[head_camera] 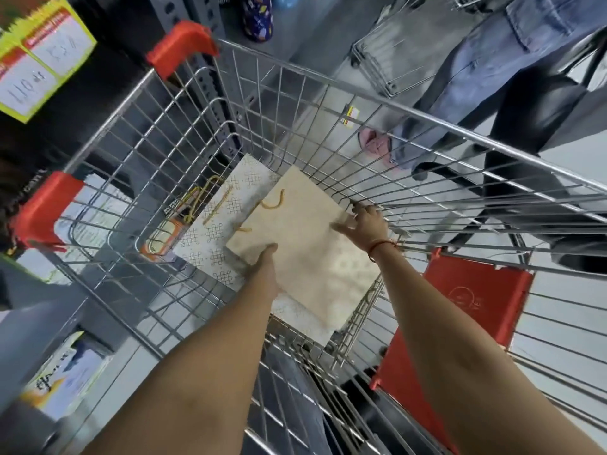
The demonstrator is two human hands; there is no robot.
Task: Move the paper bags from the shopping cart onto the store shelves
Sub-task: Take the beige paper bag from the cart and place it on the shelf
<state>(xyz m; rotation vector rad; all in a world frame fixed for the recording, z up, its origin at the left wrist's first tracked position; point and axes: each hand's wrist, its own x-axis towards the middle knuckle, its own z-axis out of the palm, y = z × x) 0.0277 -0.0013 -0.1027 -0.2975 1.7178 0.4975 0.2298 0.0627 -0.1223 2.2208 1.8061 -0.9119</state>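
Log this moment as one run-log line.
stage: pickup in cart | left hand: on top bag's near edge | right hand: on its far edge | patterned bag: underneath | shelves: none placed yet

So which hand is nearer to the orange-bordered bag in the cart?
Left. The left hand grips the cream bag's near-left edge, closer to the orange-bordered bag. The right hand is at its far-right edge.

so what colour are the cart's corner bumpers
Red-orange corner bumpers, clearest in the head view.
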